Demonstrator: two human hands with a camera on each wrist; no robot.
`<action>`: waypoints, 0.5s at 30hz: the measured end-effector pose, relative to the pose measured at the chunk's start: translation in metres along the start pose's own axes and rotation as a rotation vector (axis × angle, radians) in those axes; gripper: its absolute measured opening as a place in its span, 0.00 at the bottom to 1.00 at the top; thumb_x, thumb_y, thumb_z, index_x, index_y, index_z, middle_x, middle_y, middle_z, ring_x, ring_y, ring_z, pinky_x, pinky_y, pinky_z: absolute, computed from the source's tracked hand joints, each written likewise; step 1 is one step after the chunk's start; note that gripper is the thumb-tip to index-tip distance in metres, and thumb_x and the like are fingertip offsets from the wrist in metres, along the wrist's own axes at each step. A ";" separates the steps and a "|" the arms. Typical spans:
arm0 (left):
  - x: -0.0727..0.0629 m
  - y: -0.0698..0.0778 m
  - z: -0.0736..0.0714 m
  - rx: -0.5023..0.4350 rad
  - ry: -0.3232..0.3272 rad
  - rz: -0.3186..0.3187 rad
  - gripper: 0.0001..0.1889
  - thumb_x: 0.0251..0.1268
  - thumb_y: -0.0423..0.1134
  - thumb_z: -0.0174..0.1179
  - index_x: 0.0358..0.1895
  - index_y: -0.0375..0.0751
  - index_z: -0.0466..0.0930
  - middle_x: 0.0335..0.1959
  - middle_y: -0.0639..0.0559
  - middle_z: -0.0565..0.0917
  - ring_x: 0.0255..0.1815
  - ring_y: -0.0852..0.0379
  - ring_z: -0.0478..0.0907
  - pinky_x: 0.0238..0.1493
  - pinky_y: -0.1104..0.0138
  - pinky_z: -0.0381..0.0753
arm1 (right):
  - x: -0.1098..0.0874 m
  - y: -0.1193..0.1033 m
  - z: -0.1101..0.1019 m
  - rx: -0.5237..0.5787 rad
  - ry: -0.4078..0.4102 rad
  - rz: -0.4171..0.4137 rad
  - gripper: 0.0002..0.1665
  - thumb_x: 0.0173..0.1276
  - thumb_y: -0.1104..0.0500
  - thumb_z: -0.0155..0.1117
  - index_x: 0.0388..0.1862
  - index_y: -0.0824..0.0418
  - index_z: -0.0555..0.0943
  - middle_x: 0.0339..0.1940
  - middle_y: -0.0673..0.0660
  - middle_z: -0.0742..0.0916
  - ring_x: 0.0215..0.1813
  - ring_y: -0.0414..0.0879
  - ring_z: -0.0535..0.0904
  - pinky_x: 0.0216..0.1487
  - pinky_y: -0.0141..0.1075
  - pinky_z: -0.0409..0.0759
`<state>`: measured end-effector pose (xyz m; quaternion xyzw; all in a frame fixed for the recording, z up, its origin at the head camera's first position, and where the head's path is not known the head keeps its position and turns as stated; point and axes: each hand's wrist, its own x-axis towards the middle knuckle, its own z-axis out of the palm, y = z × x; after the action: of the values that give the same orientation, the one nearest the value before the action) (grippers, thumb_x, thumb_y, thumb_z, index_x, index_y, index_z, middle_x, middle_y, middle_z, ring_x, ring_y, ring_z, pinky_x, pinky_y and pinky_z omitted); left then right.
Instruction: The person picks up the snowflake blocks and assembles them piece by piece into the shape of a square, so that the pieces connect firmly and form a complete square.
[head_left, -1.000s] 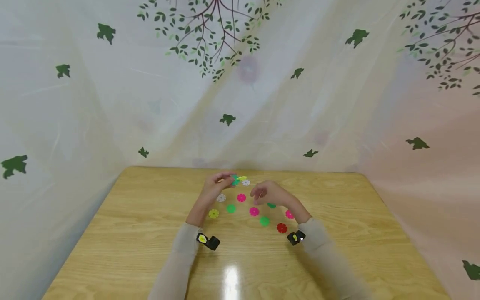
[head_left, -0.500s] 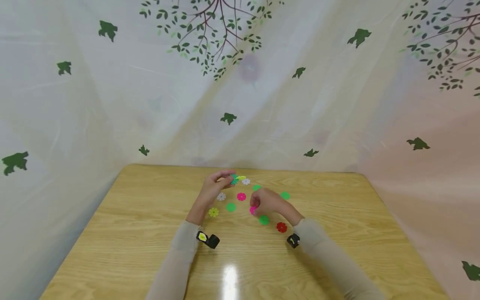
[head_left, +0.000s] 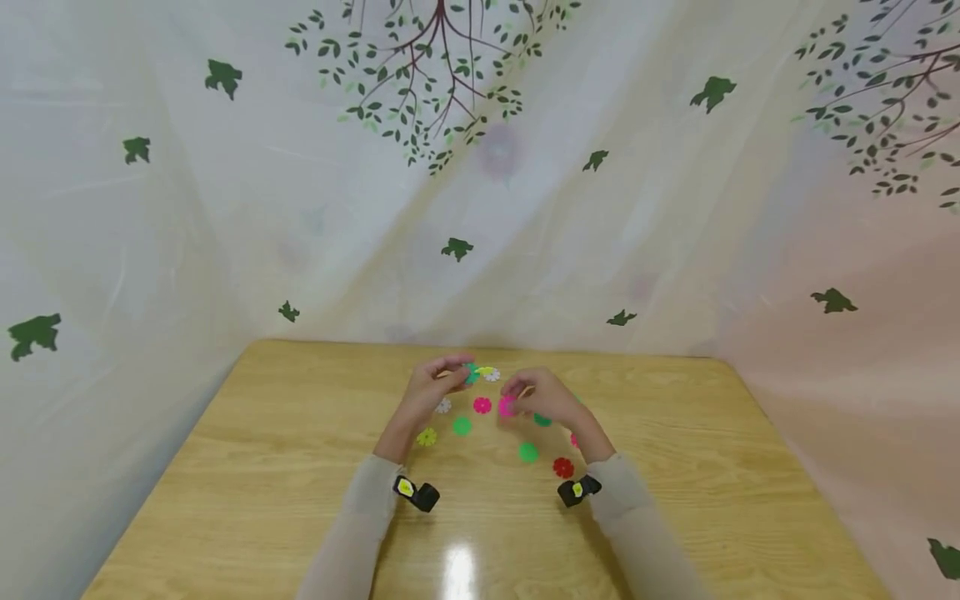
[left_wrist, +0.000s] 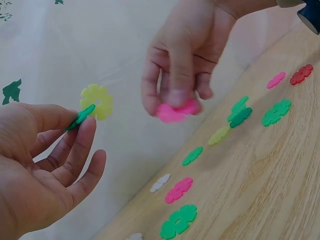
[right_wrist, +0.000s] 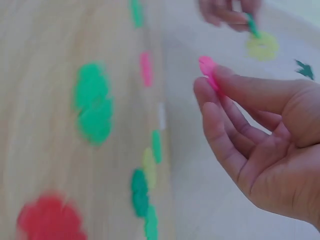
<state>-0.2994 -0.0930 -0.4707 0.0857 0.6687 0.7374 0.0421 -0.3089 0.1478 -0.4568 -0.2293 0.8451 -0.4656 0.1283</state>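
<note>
In the head view my left hand (head_left: pixel 431 389) is raised over the left part of the scattered discs. Thumb and forefinger pinch a green interlocking flower disc (left_wrist: pixel 82 116), and a yellow flower disc (left_wrist: pixel 96 101) is joined to it at an angle. To the right, my right hand (head_left: pixel 546 393) holds a pink flower disc (right_wrist: pixel 207 70) between thumb and fingertips, above the table. The pink disc is apart from the joined pair. Below lie a pink disc (head_left: pixel 482 405), a green disc (head_left: pixel 462 426) and a red disc (head_left: pixel 563 467).
On the wooden table (head_left: pixel 247 483) lie more flower discs, among them a yellow disc (head_left: pixel 427 437), a white disc (head_left: pixel 492 375) and a dark green disc (head_left: pixel 542 419) partly under the right hand. A patterned curtain (head_left: pixel 360 233) hangs behind the table and along both sides.
My right hand came down to a pink disc on the table, pinched it and lifted it up. The left hand has kept its place with the joined green and yellow discs.
</note>
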 end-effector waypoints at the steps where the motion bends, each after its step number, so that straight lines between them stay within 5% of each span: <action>1: 0.001 0.000 0.000 0.000 -0.001 -0.001 0.16 0.74 0.31 0.59 0.60 0.27 0.80 0.38 0.53 0.79 0.43 0.57 0.86 0.62 0.48 0.82 | 0.001 -0.002 -0.001 0.040 0.039 0.012 0.11 0.67 0.70 0.67 0.48 0.70 0.84 0.41 0.63 0.87 0.37 0.45 0.84 0.39 0.50 0.88; 7: 0.004 -0.001 0.003 -0.014 0.001 0.002 0.18 0.72 0.29 0.61 0.61 0.22 0.77 0.36 0.54 0.79 0.40 0.57 0.86 0.61 0.49 0.83 | 0.006 -0.006 -0.004 0.265 0.245 0.015 0.15 0.69 0.67 0.68 0.52 0.72 0.83 0.43 0.64 0.87 0.38 0.48 0.88 0.48 0.56 0.87; 10: 0.003 -0.002 0.004 -0.020 0.001 0.009 0.18 0.72 0.28 0.61 0.61 0.21 0.77 0.36 0.54 0.78 0.38 0.61 0.85 0.58 0.55 0.86 | 0.008 -0.005 0.000 0.342 0.328 0.006 0.14 0.68 0.67 0.69 0.51 0.72 0.84 0.41 0.62 0.88 0.38 0.48 0.88 0.47 0.52 0.89; 15: 0.001 -0.004 0.004 -0.030 0.024 0.017 0.18 0.71 0.28 0.61 0.60 0.21 0.77 0.36 0.53 0.79 0.37 0.64 0.84 0.56 0.57 0.87 | 0.013 -0.004 0.009 0.411 0.374 -0.022 0.14 0.67 0.67 0.70 0.49 0.73 0.84 0.39 0.62 0.88 0.35 0.44 0.88 0.43 0.44 0.90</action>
<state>-0.3001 -0.0886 -0.4738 0.0821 0.6572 0.7487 0.0290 -0.3150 0.1325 -0.4579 -0.1176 0.7394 -0.6629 0.0087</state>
